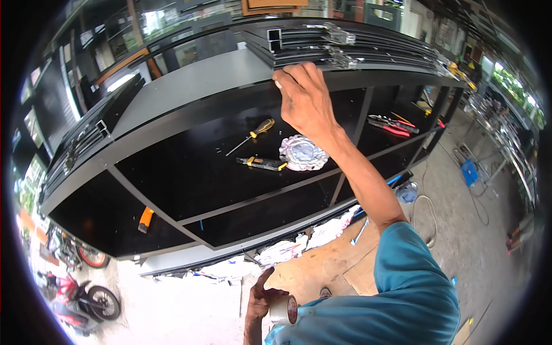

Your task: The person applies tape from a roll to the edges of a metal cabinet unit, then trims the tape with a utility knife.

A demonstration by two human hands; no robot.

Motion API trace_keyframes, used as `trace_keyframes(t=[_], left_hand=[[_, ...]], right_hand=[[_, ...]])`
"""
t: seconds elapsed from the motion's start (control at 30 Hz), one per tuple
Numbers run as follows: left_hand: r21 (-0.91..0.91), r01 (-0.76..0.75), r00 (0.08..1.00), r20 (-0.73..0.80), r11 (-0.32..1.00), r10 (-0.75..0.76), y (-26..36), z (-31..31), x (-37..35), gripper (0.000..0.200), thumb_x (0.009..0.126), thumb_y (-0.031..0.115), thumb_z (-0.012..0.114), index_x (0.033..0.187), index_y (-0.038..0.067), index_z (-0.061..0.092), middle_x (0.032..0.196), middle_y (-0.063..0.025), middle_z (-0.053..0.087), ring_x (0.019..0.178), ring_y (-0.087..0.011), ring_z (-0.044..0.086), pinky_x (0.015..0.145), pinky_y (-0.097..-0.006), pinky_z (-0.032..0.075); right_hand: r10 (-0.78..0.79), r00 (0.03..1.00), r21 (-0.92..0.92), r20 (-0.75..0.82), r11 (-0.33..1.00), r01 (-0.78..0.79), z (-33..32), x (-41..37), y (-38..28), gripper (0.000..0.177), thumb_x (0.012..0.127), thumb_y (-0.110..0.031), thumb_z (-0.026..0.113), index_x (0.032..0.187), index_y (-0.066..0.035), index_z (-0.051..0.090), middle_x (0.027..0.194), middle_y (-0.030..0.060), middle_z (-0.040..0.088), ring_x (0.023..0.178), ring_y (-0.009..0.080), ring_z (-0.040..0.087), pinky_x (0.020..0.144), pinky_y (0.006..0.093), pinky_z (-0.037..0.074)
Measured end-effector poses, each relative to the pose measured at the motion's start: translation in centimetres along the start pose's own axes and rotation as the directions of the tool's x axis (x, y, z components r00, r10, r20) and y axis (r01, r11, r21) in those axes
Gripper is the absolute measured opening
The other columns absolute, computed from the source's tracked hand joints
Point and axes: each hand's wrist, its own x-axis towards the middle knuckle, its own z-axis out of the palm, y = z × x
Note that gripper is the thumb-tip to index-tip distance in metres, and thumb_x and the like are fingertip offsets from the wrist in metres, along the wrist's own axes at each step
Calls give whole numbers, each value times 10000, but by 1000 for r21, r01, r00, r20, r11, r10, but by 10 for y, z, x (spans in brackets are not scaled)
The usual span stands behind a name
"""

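My right hand is closed at the top edge of a long black cabinet, its fingertips curled over the edge. Whatever lies between those fingers is hidden. Right above them sits a bundle of black metal profiles with clear plastic wrapping. Low in the view, my left hand grips a roll of tape near my body, its index finger pointing upward. Inside the cabinet lie a yellow-handled screwdriver, a black and yellow utility knife and a round bundle of whitish cloth.
Red-handled pliers lie in the cabinet's right section, an orange-handled tool in the left one. More wrapped profiles rest on the left end. Cardboard and a cable are on the floor. A motorcycle stands at lower left.
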Motion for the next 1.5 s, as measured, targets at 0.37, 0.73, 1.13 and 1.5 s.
trace_keyframes(t=[0.37, 0.73, 1.13, 1.5], left_hand=[[22, -138, 986, 99, 990, 135, -17, 51, 43, 765, 781, -89, 623, 1458, 85, 312, 1501, -91, 326, 966, -209, 652, 847, -341, 551], [-4, -317, 910, 280, 948, 306, 10, 101, 62, 1060, 677, 398, 845, 1439, -43, 255, 1103, -195, 645, 854, -222, 689, 800, -356, 568], [426, -318, 917, 366, 847, 160, 124, 173, 68, 677, 694, -184, 626, 1329, -53, 431, 1422, -175, 354, 805, -216, 694, 682, -295, 572], [706, -342, 864, 496, 620, -89, 157, 202, 69, 430, 806, -75, 591, 1197, 27, 446, 1169, -122, 505, 882, -212, 693, 726, -301, 553]], right_hand=[[-173, 965, -114, 200, 974, 198, -4, -20, 13, 529, 806, -107, 651, 1304, -11, 501, 1240, 128, 551, 1139, 291, 515, 1024, 431, 395], [-172, 980, -112, 97, 977, 182, -10, -32, 8, 499, 844, -185, 573, 1271, 65, 506, 1309, 228, 506, 1278, 389, 410, 1107, 484, 279], [-430, 406, 574, 806, 401, -714, -113, -126, 40, 951, 621, -388, 855, 1328, 83, 429, 1012, 224, 670, 943, 285, 649, 817, 336, 502], [-375, 351, 496, 858, 422, -759, -156, -111, 51, 233, 788, -162, 735, 946, 8, 712, 815, 91, 705, 744, 138, 643, 699, 292, 506]])
